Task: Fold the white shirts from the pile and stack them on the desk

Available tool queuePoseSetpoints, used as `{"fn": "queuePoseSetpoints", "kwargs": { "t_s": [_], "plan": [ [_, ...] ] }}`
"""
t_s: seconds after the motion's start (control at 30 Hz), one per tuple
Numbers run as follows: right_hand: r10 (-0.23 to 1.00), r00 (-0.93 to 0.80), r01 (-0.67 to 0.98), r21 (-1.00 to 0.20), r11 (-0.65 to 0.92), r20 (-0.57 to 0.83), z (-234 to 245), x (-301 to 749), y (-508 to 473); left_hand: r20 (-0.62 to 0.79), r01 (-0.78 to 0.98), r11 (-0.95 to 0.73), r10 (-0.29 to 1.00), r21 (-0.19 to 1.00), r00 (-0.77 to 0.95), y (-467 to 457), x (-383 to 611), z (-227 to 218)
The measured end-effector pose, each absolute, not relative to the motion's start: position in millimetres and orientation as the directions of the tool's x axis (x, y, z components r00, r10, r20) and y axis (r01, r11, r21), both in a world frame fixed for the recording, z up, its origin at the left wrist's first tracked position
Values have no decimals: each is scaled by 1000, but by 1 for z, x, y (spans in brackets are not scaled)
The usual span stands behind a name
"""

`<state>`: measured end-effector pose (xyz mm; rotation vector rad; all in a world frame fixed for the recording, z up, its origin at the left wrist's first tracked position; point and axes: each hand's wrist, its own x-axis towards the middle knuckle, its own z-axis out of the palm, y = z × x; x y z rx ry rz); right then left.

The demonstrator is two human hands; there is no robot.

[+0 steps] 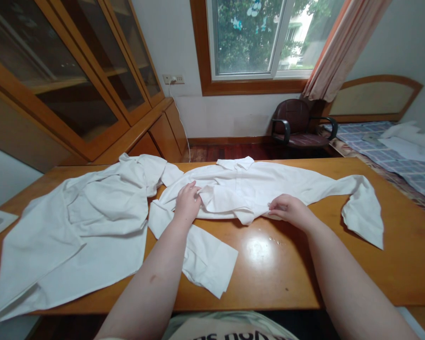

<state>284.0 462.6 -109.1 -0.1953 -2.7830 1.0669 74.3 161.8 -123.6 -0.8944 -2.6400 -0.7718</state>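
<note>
The white shirt (pixel 279 182) lies across the middle of the frame on the desk (pixel 265 283), its collar (pixel 235 163) towards the upper edge and its lower part gathered in a loose, raised flap (pixel 221 198) between the two hands. The right hand (pixel 288 208), right of centre, has its grip drawn together, thumb and fingertips pinching the shirt's near edge. The left hand (pixel 188 203), left of centre, lies against the flap with fingers loosely curved; I cannot tell whether its grip has caught any cloth. Handling this well likely means a light, even pull at both ends of the edge, so the flap settles flat instead of bunching, while the collar stays square. One sleeve (pixel 212 257) trails beneath the left forearm to lower centre, so that arm is best lifted clear before any tug. The other sleeve (pixel 364 212) bends down at the right; the second white garment (pixel 106 208), at left, seems close enough to snag.
</note>
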Motion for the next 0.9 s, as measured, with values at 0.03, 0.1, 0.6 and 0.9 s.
{"fn": "queuePoseSetpoints", "kwargs": {
  "t_s": [0.03, 0.1, 0.6, 0.9],
  "plan": [
    [177, -975, 46, -663, 747, 132, -108, 284, 463, 391, 617, 663, 480, 424, -785, 161, 73, -124],
    [172, -962, -17, -680, 733, 210, -105, 284, 462, 387, 591, 651, 449, 475, -805, 161, 71, -124],
    [875, -434, -40, -974, 222, 217, -111, 282, 478, 209, 277, 740, 186, 613, -960, 156, 75, -111],
    [981, -180, 236, -965, 118, 76, -116, 280, 486, 241, 204, 672, 39, 712, -970, 154, 67, -115]
  ]
}}
